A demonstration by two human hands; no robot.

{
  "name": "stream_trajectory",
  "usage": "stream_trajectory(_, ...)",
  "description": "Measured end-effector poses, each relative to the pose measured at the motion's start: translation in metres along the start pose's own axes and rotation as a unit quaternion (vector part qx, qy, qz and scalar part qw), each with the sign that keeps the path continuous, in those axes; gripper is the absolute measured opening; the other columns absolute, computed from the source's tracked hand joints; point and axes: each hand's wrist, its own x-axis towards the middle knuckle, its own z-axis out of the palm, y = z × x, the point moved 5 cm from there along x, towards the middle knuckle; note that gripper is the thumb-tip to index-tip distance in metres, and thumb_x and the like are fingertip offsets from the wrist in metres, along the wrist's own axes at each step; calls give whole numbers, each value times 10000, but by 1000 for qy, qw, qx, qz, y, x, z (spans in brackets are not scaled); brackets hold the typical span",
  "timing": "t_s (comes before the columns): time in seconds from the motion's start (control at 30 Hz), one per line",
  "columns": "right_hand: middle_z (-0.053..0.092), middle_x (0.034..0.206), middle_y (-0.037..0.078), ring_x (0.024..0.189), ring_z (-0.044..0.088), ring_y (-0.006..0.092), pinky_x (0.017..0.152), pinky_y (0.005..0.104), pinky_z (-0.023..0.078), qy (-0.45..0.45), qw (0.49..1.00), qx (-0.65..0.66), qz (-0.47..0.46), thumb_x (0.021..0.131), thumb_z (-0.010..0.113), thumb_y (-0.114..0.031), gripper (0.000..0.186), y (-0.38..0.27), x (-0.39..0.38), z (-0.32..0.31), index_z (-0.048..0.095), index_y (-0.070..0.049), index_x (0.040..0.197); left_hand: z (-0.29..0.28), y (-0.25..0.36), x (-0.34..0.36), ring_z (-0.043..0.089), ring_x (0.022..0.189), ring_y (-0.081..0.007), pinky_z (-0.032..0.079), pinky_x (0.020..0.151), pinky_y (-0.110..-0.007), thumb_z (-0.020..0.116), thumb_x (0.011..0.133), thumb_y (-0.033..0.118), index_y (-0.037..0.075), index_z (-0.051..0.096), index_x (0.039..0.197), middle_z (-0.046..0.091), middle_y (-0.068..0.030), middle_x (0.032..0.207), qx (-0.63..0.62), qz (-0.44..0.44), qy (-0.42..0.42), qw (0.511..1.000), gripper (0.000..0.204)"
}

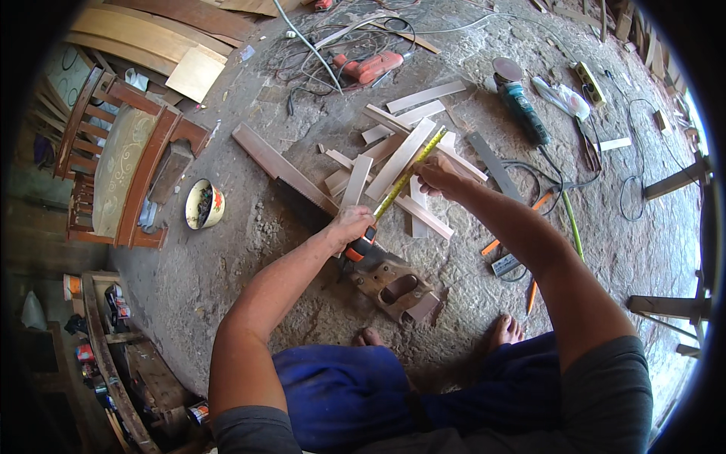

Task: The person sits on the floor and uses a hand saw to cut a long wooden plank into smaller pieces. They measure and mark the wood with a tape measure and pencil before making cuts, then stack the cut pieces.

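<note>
Yellow tape, drawn out straight

Wraps the left hand closely round one orange-and-black tape measure, over one handsaw. Bends the right hand against the tape near its far end; whether pinching, impossible to say. Runs over several pale wood strips, too overlapped to count. Includes, farther out, one red power tool, one teal grinder, one bowl.

left fingers curled | right fingers bent, farther forward | left arm bent | right arm angled inward
</note>
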Motion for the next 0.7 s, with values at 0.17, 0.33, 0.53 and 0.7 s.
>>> stream_trajectory(0.17, 582, 688, 21, 534, 585, 140, 440, 278, 432, -25, 1000, -9, 0, 963, 630, -355, 310, 7, 7, 2, 574, -84, 824, -2, -4, -1, 470, 548, -75, 436, 470, -276, 571, 937, 195, 94, 606, 866, 501, 29, 679, 13, -17, -10, 1000, 128)
stream_trajectory(0.33, 581, 681, 31, 531, 583, 141, 431, 277, 426, -20, 1000, -18, 5, 961, 629, -349, 317, 9, 6, 2, 569, -75, 813, -2, -6, -1, 477, 549, -79, 445, 474, -278, 573, 935, 190, 89, 608, 879, 507, 28, 686, 22, -27, -16, 999, 121)
stream_trajectory(0.53, 577, 686, 18, 530, 579, 120, 426, 249, 433, -37, 999, -33, 6, 986, 609, -322, 279, 7, -4, 6, 604, -72, 861, 0, -11, -8, 516, 620, -89, 481, 556, -267, 575, 924, 176, 66, 609, 877, 536, 13, 745, -25, -47, -30, 998, 125)
stream_trajectory(0.7, 580, 671, 13, 525, 571, 117, 434, 260, 432, -44, 998, -45, 22, 960, 636, -347, 298, 2, -12, 12, 588, -88, 819, -4, -14, -13, 543, 639, -114, 479, 583, -289, 584, 868, 155, 53, 635, 852, 571, -8, 746, 6, -38, -11, 999, 115)
